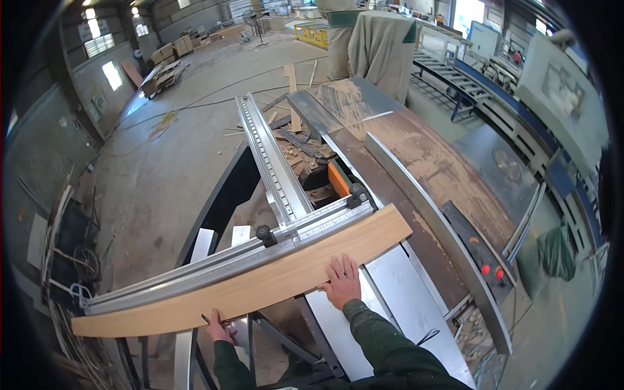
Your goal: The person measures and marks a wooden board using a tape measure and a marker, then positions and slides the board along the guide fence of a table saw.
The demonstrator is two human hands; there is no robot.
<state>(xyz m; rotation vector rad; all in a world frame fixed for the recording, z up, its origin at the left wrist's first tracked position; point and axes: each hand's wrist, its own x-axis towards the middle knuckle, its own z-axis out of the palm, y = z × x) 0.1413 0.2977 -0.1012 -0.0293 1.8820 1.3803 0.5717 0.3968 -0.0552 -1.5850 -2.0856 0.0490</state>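
A long, pale wooden board lies across the sliding table of a panel saw, its far edge along the metal crosscut fence. My right hand rests on the board near its right end, fingers stretched out over the wood and palm at the near edge. Farther left, my left hand is at the board's near edge, its fingers closed on a thin dark stick that looks like a pencil. Part of that hand's grip is hidden.
To the right, a curved-looking metal rip fence crosses the sawdust-covered saw table. Red buttons sit on a dark panel beside it. Wood offcuts are heaped beyond the crosscut fence. A roller conveyor stands at the far right.
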